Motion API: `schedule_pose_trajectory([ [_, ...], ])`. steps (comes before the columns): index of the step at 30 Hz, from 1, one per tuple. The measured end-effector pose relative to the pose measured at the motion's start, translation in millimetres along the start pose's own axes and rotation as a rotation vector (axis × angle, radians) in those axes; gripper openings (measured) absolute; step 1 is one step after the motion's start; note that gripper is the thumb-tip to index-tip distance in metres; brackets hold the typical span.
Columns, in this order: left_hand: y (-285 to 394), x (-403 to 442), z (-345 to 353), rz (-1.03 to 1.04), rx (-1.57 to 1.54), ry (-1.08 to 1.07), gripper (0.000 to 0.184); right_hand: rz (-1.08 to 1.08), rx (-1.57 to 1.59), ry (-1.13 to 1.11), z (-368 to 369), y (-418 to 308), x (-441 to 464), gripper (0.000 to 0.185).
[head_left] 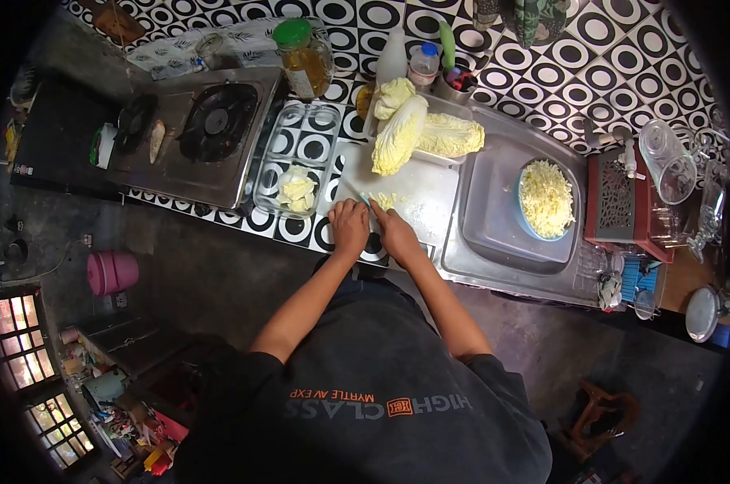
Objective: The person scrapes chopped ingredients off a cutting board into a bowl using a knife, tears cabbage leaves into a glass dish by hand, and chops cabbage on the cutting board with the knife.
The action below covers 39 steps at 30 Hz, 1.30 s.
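My right hand (395,231) is closed round the handle of a knife (366,198) at the front of a pale cutting board (433,202). Close beside it on the left, my left hand (349,223) rests with its fingers bent at the board's front edge; anything under them is hidden. Small cut pieces of cabbage (390,198) lie on the board just beyond the knife. Whole napa cabbages (400,135) lie at the back of the board, partly in a tray. A glass dish to the left holds cabbage leaves (297,190).
A bowl of shredded cabbage (546,202) stands in the sink area (494,246) to the right. The gas stove (189,145) is on the left. A green-lidded jar (302,60) and bottles (393,56) stand along the tiled wall.
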<state>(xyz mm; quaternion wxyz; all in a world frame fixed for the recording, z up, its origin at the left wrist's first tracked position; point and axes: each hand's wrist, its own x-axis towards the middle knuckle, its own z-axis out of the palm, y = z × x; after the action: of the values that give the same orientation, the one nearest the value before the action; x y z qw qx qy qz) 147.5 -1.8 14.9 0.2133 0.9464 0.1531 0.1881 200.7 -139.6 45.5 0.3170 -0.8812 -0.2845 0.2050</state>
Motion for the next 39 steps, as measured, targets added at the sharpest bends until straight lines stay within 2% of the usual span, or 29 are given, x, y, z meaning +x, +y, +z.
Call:
schedule_pose_trajectory([
  [6, -3, 2, 0, -0.040, -0.093, 0.010, 0.014, 0.017, 0.013, 0.015, -16, -3, -11, 0.063],
  [13, -6, 0, -2, 0.030, -0.033, 0.000, 0.011, 0.030, -0.028, 0.023, -28, -2, -46, 0.057],
  [18, -9, -2, -3, 0.112, -0.032, 0.012, 0.009, 0.058, -0.037, 0.005, -25, -2, -65, 0.057],
  [30, -4, 1, 0, 0.097, 0.036, 0.011, 0.011, 0.109, -0.004, 0.012, -17, 3, -75, 0.059],
  [39, -16, 9, 2, 0.214, 0.044, -0.041, 0.010, 0.039, -0.092, 0.028, -21, 6, -75, 0.059],
])
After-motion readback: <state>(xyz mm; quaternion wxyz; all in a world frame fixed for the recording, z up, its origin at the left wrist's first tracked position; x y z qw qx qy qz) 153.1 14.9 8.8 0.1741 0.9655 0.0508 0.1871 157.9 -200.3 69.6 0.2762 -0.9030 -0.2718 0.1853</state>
